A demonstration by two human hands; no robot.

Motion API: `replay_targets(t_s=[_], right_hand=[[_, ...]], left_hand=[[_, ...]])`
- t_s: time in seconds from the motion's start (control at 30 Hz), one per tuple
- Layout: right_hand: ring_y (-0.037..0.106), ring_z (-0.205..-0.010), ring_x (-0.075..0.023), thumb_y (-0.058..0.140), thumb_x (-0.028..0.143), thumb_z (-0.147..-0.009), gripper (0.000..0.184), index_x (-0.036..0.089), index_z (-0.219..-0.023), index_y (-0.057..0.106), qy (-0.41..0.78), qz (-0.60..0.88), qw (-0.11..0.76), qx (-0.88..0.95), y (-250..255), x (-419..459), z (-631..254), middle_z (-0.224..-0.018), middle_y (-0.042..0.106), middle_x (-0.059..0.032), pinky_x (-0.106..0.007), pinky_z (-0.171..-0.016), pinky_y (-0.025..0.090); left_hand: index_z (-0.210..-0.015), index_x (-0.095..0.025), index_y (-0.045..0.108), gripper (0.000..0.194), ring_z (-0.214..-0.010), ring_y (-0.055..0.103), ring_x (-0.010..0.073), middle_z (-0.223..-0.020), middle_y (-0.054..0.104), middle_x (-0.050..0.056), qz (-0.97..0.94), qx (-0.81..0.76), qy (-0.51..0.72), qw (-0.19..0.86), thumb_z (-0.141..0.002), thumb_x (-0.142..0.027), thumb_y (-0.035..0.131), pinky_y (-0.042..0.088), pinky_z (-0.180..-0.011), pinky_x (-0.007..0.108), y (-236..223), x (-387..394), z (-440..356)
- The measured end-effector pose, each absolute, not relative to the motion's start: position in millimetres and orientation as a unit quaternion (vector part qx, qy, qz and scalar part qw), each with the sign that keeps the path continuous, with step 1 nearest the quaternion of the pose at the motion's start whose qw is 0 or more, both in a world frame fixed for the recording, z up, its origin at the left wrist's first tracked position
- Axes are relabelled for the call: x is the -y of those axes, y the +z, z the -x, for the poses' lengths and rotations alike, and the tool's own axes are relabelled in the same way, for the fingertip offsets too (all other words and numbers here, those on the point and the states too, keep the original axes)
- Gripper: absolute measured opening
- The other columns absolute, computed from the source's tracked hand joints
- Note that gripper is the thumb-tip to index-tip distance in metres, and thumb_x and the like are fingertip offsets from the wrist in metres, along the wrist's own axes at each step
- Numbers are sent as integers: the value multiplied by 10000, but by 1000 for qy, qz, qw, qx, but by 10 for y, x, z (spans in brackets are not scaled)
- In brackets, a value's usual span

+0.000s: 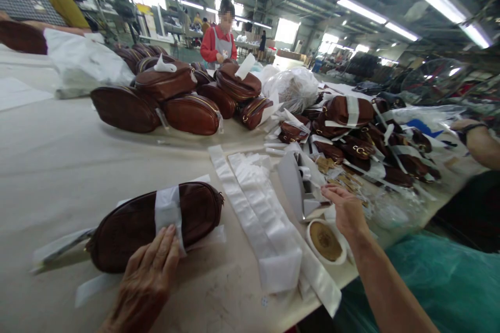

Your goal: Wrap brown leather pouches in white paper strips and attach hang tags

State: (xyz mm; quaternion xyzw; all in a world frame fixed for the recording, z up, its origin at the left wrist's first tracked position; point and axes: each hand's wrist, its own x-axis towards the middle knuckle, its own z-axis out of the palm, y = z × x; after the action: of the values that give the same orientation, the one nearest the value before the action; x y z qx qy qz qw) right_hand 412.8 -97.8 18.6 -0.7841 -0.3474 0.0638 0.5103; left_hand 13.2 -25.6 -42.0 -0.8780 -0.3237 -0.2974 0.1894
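A dark brown leather pouch (pixel 135 223) lies on its side on the table, a white paper strip (pixel 169 208) wrapped around its middle. My left hand (pixel 152 270) lies with fingers stretched out on that strip, pressing it against the pouch's near side. White paper also shows under the pouch. To the right, my right hand (pixel 346 208) has thumb and fingertips pinched at the edge of a grey tape dispenser (pixel 291 179), on what looks like the end of clear tape. Between my hands lies a fanned stack of white paper strips (pixel 260 218).
Brown pouches (pixel 191 114) are piled at the back, and strapped ones (pixel 351 140) at the right. A tape roll (pixel 326 242) sits by the table's near edge. Green plastic (pixel 437 270) hangs beyond it. Co-workers stand around the table; one forearm (pixel 482 143) reaches in from the right.
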Motion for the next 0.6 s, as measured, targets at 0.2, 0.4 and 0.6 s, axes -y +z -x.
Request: replay_targets(t_s=[0.2, 0.4, 0.6], right_hand=[[605, -818, -213, 680, 449, -644, 282, 171, -691, 668, 86, 763, 591, 248, 26, 1658, -3822, -882, 652, -71, -323, -728, 487], [576, -540, -184, 648, 560, -625, 389, 175, -682, 644, 182, 818, 500, 219, -158, 1726, -3801, -573, 621, -26, -297, -519, 494], [547, -443, -208, 568, 547, -640, 324, 238, -564, 626, 79, 875, 332, 344, -43, 1711, -4018, -466, 585, -31, -327, -452, 449]], left_hand=[[-1084, -52, 537, 286, -1007, 634, 325, -1147, 622, 223, 876, 319, -306, 195, -870, 37, 370, 423, -833, 403, -386, 264, -162], [-1072, -47, 551, 290, -1022, 627, 321, -1151, 620, 224, 877, 313, -302, 205, -863, 36, 368, 425, -832, 397, -391, 257, -147], [-1105, -59, 565, 321, -1069, 607, 295, -1153, 623, 213, 874, 317, -307, 203, -878, -4, 345, 409, -875, 396, -439, 235, -132]])
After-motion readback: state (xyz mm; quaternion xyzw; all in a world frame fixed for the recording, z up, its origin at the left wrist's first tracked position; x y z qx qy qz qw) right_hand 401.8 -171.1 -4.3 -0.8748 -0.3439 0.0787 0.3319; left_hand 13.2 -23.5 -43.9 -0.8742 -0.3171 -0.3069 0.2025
